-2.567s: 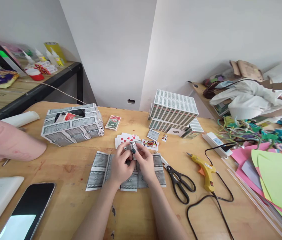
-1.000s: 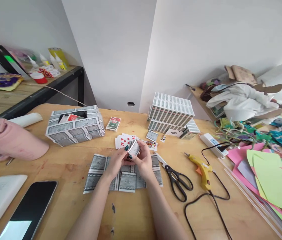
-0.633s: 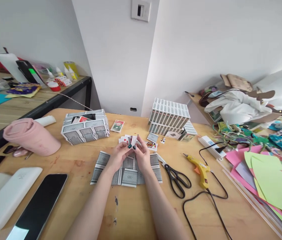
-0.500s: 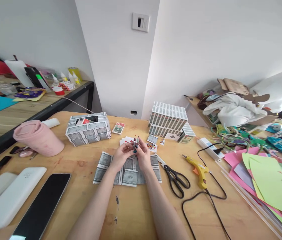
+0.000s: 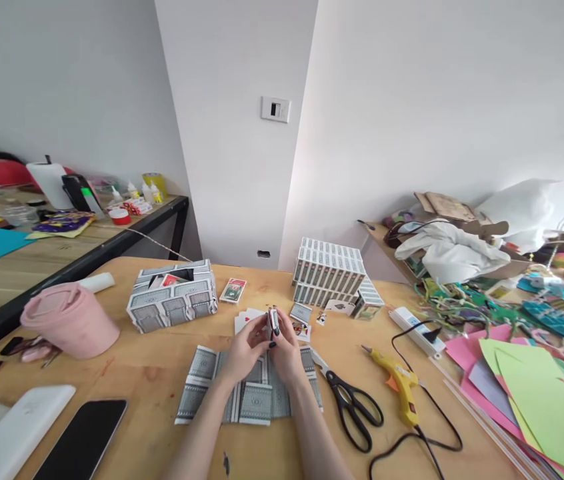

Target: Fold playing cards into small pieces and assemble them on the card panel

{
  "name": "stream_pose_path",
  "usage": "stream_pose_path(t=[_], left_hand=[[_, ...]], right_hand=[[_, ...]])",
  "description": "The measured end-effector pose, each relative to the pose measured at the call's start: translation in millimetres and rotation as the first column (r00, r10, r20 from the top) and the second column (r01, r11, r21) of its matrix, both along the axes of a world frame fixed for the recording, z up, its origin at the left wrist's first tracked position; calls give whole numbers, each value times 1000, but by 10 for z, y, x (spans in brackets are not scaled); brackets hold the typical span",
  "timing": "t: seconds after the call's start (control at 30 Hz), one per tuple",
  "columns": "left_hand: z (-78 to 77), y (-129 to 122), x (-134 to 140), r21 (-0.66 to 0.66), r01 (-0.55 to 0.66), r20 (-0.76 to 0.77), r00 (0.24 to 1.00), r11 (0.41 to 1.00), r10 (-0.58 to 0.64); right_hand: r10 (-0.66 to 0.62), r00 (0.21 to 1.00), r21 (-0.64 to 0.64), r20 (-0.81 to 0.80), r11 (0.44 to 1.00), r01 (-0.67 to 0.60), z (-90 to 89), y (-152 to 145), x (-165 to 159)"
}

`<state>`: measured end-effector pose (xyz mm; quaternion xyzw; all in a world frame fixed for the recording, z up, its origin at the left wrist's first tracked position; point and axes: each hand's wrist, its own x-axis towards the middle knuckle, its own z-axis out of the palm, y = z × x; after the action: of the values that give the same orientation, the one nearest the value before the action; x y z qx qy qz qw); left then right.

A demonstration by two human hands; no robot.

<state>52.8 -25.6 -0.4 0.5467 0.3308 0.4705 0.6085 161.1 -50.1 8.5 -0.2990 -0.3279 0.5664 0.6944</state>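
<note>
My left hand (image 5: 247, 348) and my right hand (image 5: 285, 347) meet over the table, fingertips closed on a small folded playing card (image 5: 275, 321) held upright between them. Its details are partly hidden by the fingers. Below my wrists lies a panel of joined grey-backed playing cards (image 5: 256, 402), partly covered by my forearms. Loose face-up cards (image 5: 243, 321) rest just beyond my left hand. Past my right hand are a face card (image 5: 301, 331) and a grey-backed card (image 5: 301, 312).
Black-handled scissors (image 5: 355, 408) and a yellow glue gun (image 5: 399, 385) with its cord lie at right. A card-covered box (image 5: 172, 301), a card pack (image 5: 233, 291) and stacked card boxes (image 5: 329, 272) stand behind. A pink cup (image 5: 72, 323) and a phone (image 5: 82, 441) are at left.
The view has tilted up, so everything sits lower in the picture. Both hands still hold the folded card, which has turned slightly between the fingers.
</note>
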Motion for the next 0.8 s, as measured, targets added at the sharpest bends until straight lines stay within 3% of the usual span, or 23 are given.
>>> stream_pose_path(t=[0.27, 0.47, 0.63, 0.8], left_hand=[[-61, -43, -31, 41, -13, -63, 998, 999, 16], [-135, -150, -61, 150, -163, -156, 970, 975, 187], [-177, -201, -86, 305, -208, -303, 904, 929, 302], [-173, -207, -93, 436, -176, -396, 843, 883, 364]], right_hand=[[53, 998, -20, 15, 998, -53, 17, -40, -16], [88, 996, -61, -29, 994, -90, -52, -133, -96], [-45, 999, -198, -27, 979, 39, -218, -174, -168], [-61, 997, -250, 57, 966, 73, -247, -139, -143]])
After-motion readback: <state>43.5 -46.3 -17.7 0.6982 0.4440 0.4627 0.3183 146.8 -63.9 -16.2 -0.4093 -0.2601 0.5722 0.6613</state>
